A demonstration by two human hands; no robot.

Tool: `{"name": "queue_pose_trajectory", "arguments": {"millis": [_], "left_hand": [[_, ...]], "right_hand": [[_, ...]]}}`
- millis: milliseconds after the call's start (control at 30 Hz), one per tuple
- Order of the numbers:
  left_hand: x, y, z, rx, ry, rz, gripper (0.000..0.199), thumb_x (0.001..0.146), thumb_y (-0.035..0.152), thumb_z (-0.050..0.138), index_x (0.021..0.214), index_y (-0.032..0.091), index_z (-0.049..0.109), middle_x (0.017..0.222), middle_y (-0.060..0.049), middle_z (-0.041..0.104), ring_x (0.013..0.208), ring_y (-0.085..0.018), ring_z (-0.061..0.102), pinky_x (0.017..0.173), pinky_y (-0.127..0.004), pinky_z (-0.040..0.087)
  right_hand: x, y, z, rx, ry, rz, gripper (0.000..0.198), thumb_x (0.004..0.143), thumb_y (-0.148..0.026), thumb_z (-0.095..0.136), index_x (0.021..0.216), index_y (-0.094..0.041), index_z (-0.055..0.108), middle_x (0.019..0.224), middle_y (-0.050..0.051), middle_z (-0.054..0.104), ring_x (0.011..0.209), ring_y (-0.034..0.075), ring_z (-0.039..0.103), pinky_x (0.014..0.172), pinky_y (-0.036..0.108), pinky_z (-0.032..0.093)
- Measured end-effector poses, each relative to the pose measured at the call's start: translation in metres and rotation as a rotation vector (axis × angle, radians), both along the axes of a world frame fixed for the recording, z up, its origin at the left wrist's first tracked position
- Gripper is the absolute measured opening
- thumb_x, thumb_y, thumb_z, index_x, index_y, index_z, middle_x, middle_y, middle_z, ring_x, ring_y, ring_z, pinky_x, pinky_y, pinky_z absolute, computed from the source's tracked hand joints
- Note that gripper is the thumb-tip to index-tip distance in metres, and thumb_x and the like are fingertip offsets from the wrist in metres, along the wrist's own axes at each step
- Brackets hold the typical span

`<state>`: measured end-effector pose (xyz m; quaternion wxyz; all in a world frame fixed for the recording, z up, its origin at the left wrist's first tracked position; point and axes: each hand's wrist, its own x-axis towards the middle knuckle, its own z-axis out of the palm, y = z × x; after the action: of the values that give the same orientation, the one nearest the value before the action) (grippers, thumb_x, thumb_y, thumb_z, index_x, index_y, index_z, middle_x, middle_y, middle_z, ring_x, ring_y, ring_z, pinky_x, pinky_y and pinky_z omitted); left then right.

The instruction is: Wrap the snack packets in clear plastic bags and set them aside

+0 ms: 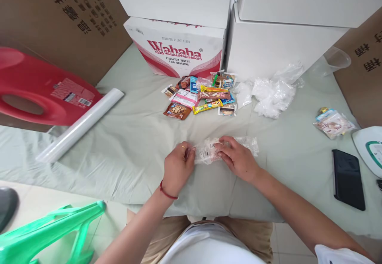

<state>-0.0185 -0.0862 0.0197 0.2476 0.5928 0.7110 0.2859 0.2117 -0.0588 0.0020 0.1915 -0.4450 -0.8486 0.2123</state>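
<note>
On the pale green cloth in front of me lies a crinkled clear plastic bag (205,151), stretched sideways. Something with faint reddish print shows through its middle, too blurred to name. My left hand (179,164), with a ring and a red wrist cord, is closed, pinching the bag's left end between thumb and fingers. Curled over the middle of the bag, my right hand (237,158) grips it, thumb on the near side. The bag's right end sticks out beyond that hand. Farther back sits a pile of packaged snacks (205,97), including bars and cookie packets.
Crumpled clear bags (274,97) lie right of the snacks. At right are a snack pouch (334,124), a phone (348,179) and a white device (370,148). A plastic roll (80,125) and a red jug (44,85) stand left. White boxes (182,51) line the back.
</note>
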Motion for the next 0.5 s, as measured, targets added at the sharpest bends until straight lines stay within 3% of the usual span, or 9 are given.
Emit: {"name": "queue_pose_trajectory", "arguments": {"millis": [100, 167, 233, 333, 400, 500], "left_hand": [[0.016, 0.011, 0.015, -0.167, -0.372, 0.033, 0.024, 0.089, 0.043, 0.062, 0.080, 0.022, 0.054, 0.057, 0.007, 0.044, 0.051, -0.012, 0.041, 0.055, -0.026, 0.035], [0.033, 0.019, 0.019, -0.209, -0.576, 0.017, 0.025, 0.087, 0.044, 0.063, 0.082, 0.021, 0.056, 0.058, 0.007, 0.049, 0.051, -0.011, 0.042, 0.053, -0.025, 0.035], [0.050, 0.024, 0.016, -0.220, -0.642, -0.065, 0.024, 0.091, 0.041, 0.057, 0.085, 0.019, 0.063, 0.064, 0.003, 0.059, 0.056, -0.013, 0.050, 0.056, -0.026, 0.041], [0.066, 0.020, 0.004, -0.109, -0.480, -0.179, 0.030, 0.095, 0.026, 0.045, 0.090, 0.018, 0.074, 0.080, -0.004, 0.068, 0.075, -0.017, 0.062, 0.072, -0.029, 0.049], [0.071, 0.011, -0.004, -0.004, -0.285, -0.248, 0.036, 0.095, 0.019, 0.042, 0.106, 0.019, 0.076, 0.088, -0.006, 0.067, 0.083, -0.018, 0.064, 0.078, -0.030, 0.051], [0.074, -0.003, -0.014, 0.060, 0.000, -0.327, 0.045, 0.096, 0.016, 0.042, 0.131, 0.022, 0.070, 0.097, -0.007, 0.064, 0.083, -0.018, 0.063, 0.074, -0.029, 0.051]], "right_hand": [[0.001, 0.001, -0.004, -0.086, 0.094, -0.009, 0.033, 0.104, -0.026, 0.048, 0.132, -0.027, 0.065, 0.138, 0.010, 0.060, 0.099, 0.019, 0.070, 0.084, 0.035, 0.059], [0.000, 0.002, -0.004, -0.137, 0.160, -0.046, 0.039, 0.101, -0.027, 0.053, 0.140, -0.027, 0.058, 0.137, 0.011, 0.061, 0.103, 0.021, 0.069, 0.084, 0.037, 0.059], [0.001, 0.004, -0.004, -0.219, 0.241, -0.088, 0.060, 0.095, -0.024, 0.058, 0.153, -0.027, 0.043, 0.136, 0.012, 0.063, 0.094, 0.021, 0.068, 0.082, 0.038, 0.059], [0.008, 0.009, 0.002, -0.416, 0.361, -0.108, 0.084, 0.086, -0.020, 0.063, 0.161, -0.028, 0.026, 0.138, 0.011, 0.063, 0.067, 0.013, 0.060, 0.071, 0.034, 0.057], [0.017, 0.012, 0.009, -0.468, 0.406, -0.138, 0.071, 0.086, -0.023, 0.062, 0.154, -0.027, 0.041, 0.140, 0.010, 0.062, 0.062, 0.011, 0.055, 0.065, 0.032, 0.055], [0.035, 0.018, 0.016, -0.291, 0.334, -0.253, 0.041, 0.093, -0.029, 0.056, 0.133, -0.026, 0.062, 0.141, 0.010, 0.060, 0.070, 0.014, 0.059, 0.069, 0.033, 0.054]]}}
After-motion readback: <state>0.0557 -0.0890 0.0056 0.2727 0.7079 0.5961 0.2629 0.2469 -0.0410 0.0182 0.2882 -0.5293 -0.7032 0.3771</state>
